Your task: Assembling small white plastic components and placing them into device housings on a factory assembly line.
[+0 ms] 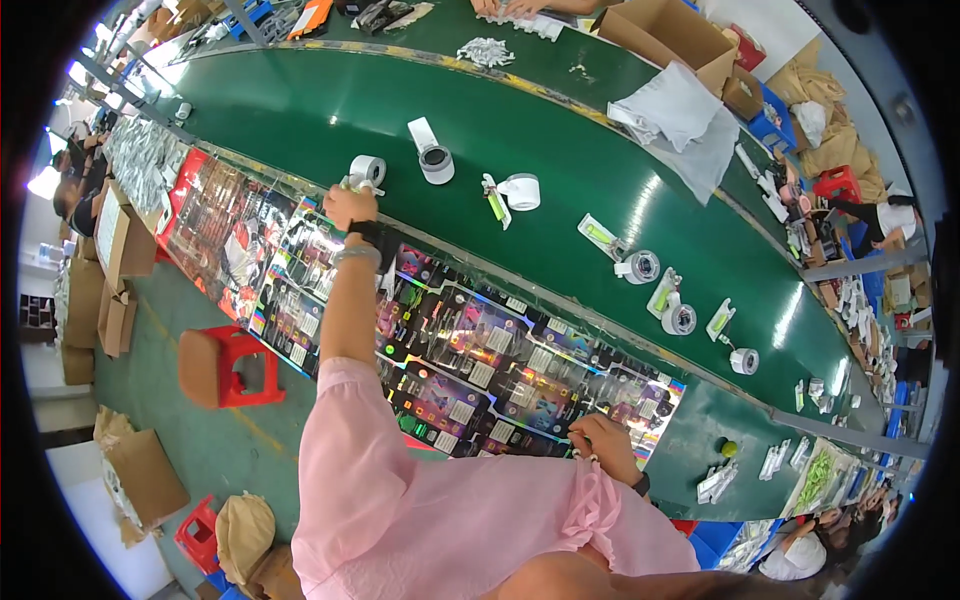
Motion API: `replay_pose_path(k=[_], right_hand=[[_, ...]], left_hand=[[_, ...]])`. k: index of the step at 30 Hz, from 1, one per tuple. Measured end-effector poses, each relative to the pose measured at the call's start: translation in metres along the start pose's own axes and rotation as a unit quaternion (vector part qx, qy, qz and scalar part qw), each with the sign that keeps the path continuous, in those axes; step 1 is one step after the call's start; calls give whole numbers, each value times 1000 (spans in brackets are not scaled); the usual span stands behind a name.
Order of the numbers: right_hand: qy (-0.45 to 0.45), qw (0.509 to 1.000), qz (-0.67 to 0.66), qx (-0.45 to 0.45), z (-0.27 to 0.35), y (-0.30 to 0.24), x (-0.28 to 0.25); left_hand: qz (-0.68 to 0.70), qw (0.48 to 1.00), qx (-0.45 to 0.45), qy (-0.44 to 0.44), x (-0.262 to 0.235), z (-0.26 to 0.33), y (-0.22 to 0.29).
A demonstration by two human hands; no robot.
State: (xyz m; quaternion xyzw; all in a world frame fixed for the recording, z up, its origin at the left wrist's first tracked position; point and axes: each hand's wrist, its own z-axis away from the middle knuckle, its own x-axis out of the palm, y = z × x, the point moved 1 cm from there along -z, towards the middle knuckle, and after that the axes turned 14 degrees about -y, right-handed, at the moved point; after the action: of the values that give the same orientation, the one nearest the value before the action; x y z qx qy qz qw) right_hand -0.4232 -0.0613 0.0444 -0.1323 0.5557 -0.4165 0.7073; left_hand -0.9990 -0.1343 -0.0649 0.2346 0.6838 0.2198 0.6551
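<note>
We stretch our left hand point(349, 205) out to the near edge of the green conveyor belt point(300, 110), fingers clamped on a white tape roll point(367, 170). Our right hand point(603, 446) rests on the colourful printed cards point(480, 370) lining the bench, fingers curled together pinching a card edge. More tape rolls point(521, 191) sit along the belt

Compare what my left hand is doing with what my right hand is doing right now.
The left hand is stretched far out to the green belt's edge, fingers on a white tape roll; the right hand stays close in, on the near edge of the glossy printed cards. The left wrist wears a black band and bracelet; the right shows only a dark band. Both arms have pink sleeves.
</note>
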Motion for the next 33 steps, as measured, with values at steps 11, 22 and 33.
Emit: replay_pose_path(k=[11, 22, 33], right_hand=[[-9, 1000, 9, -12, -18, -1, 1], [186, 974, -55, -118, -18, -77, -59], [9, 927, -366, -84, 58, -47, -26]], left_hand=[[238, 928, 121, -260, -44, -3, 8], [307, 425, 241, -817, -139, 278, 86], [250, 217, 134, -934, -153, 380, 75]])
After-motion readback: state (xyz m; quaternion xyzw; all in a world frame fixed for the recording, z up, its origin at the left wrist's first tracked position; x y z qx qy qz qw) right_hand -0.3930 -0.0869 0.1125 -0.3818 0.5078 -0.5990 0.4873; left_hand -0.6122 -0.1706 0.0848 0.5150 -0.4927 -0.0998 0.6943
